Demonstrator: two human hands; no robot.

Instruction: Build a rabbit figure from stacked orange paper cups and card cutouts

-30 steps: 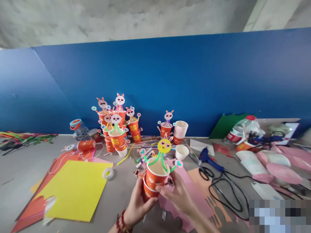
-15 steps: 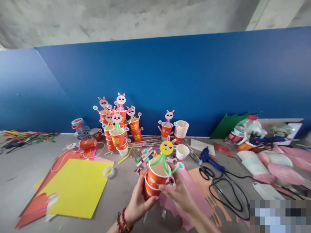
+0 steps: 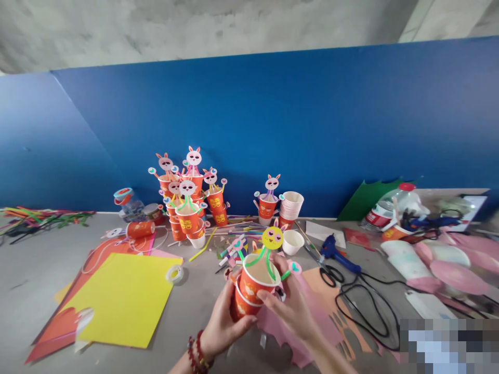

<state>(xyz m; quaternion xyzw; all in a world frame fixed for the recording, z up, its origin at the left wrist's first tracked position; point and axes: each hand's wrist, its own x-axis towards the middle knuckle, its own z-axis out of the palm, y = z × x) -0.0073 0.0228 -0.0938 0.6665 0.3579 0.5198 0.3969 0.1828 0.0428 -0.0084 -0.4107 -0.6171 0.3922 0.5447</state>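
Cups of orange paper (image 3: 255,285), one set inside another, are between the two hands, above the table (image 3: 187,317). The left hand (image 3: 226,319) curls around the lower cup, its thumb pressed near the base. The right hand (image 3: 292,306) grips the upper cup between the thumb in front and the fingers at the far side; I cannot tell how all its fingertips lie. A yellow rabbit face (image 3: 272,238) rises on green strips (image 3: 264,255). Beyond is a white cup (image 3: 292,243); scissors (image 3: 331,276) lie to the right.
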